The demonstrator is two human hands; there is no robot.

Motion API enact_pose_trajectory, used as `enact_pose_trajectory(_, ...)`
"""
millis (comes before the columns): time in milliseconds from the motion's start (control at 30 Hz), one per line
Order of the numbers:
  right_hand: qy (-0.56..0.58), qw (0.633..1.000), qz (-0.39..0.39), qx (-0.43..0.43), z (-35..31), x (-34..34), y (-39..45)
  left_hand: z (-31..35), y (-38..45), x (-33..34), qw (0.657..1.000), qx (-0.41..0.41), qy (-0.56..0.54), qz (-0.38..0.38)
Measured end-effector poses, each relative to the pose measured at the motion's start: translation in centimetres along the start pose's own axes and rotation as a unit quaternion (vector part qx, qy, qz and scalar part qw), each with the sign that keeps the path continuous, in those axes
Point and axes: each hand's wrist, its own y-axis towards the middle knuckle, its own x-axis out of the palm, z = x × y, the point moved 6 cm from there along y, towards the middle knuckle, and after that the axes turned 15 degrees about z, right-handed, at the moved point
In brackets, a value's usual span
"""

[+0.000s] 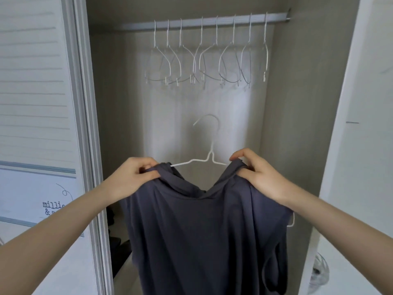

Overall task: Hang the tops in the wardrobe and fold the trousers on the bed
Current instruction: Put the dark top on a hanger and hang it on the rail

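A dark blue-grey top (197, 235) hangs in front of me, inside the open wardrobe. A white wire hanger (209, 154) sits in its neck, hook pointing up, well below the rail. My left hand (134, 177) pinches the top's left shoulder over the hanger arm. My right hand (257, 173) pinches the right shoulder the same way. The hanger's right end (292, 222) pokes out by the top's sleeve.
A grey rail (202, 21) runs across the wardrobe's top with several empty white wire hangers (204, 58) on it. A sliding door (40, 124) stands at the left, a white panel (357, 124) at the right. Dark items (116, 241) lie on the wardrobe floor.
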Motion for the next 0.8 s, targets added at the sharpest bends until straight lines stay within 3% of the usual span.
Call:
enact_pose_trajectory(167,-0.248,0.966,-0.019,0.073,2.4,-2.7,1.4,-1.1,0.4,-1.3,0.996,-0.034,-0.011,0.079)
enact_pose_trajectory(233,-0.272,0.958,-0.049,0.074,2.8,-2.7,1.2,-1.3,0.6,-1.7,0.995,-0.037,-0.015,0.089)
enact_pose_trajectory(433,-0.14,0.99,-0.03,0.005,0.7,-1.1,0.7,-0.5,1.5,-1.0,0.999,-0.012,0.01,0.047)
enact_pose_trajectory(533,-0.129,0.991,-0.019,0.008,0.6,-2.1,0.6,-1.2,2.2,-1.9,0.997,-0.011,0.007,0.07)
enact_pose_trajectory(667,-0.033,0.993,-0.038,0.111,0.7,-2.9,-0.1,-2.2,3.2,-3.0,0.994,-0.001,0.038,0.102)
enact_pose_trajectory(800,0.091,0.97,-0.052,0.22,-0.7,-1.7,-0.5,-0.9,5.0,-1.0,0.988,0.042,0.121,0.08)
